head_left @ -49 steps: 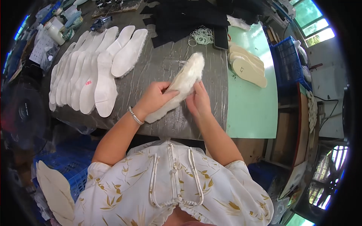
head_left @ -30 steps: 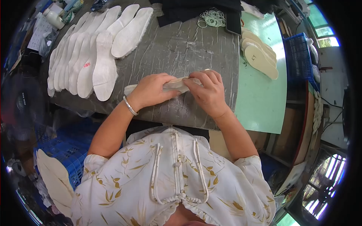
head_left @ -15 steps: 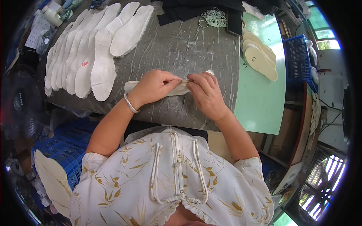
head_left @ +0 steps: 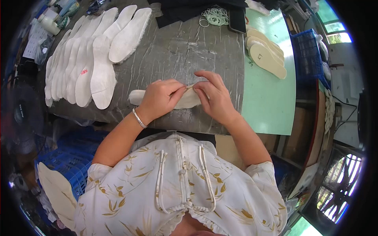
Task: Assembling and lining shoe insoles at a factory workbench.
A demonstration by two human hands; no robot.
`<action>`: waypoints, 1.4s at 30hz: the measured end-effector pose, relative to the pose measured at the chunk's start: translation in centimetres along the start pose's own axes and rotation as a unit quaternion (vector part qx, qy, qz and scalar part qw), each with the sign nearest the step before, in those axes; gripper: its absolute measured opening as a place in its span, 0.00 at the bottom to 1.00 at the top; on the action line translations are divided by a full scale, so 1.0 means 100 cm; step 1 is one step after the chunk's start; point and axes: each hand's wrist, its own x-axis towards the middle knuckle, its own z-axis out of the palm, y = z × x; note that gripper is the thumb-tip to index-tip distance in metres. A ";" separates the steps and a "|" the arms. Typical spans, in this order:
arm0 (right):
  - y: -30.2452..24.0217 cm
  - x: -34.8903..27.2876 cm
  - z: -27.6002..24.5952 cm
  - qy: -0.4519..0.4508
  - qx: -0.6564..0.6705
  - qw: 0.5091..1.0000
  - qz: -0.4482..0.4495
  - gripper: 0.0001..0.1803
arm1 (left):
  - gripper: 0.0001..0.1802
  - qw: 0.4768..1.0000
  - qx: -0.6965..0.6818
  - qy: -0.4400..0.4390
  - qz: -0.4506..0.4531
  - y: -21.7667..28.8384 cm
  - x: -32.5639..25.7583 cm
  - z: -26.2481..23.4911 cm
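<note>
A white fleecy insole (head_left: pixel 187 103) lies across the table in front of me, its one end showing left of my left wrist. My left hand (head_left: pixel 162 97) is over its middle, thumb and forefinger pinched on the upper edge. Close beside it, my right hand (head_left: pixel 216 99) pinches the same edge between thumb and a finger, with another finger raised. Part of the insole is hidden under both hands. To the left, overlapping white insoles (head_left: pixel 103 78) lie in a row, one with a red mark.
Cream insole pieces (head_left: pixel 267 59) sit on the green board (head_left: pixel 267 114) at right. A phone (head_left: pixel 237 20), pale rubber bands (head_left: pixel 215 16) and dark cloth (head_left: pixel 185 11) lie at the back. Blue crates (head_left: pixel 309 53) stand right and lower left, with a fan (head_left: pixel 25 114) at left.
My right hand has shifted slightly down and left along the insole edge, and one of its fingers has lifted. My left hand stays pinched nearly in place. The whole view has shifted a little.
</note>
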 end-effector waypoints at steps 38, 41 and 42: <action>-0.005 0.006 -0.037 -0.065 0.109 0.980 0.156 0.09 | 0.06 0.998 -0.004 0.025 -0.060 0.007 -0.026 0.007; -0.006 0.004 -0.043 -0.113 0.069 0.982 0.133 0.11 | 0.06 0.999 0.003 0.026 -0.047 0.007 -0.027 0.007; -0.006 0.004 -0.042 -0.113 0.068 0.982 0.134 0.11 | 0.06 0.999 0.003 0.029 -0.045 0.007 -0.027 0.008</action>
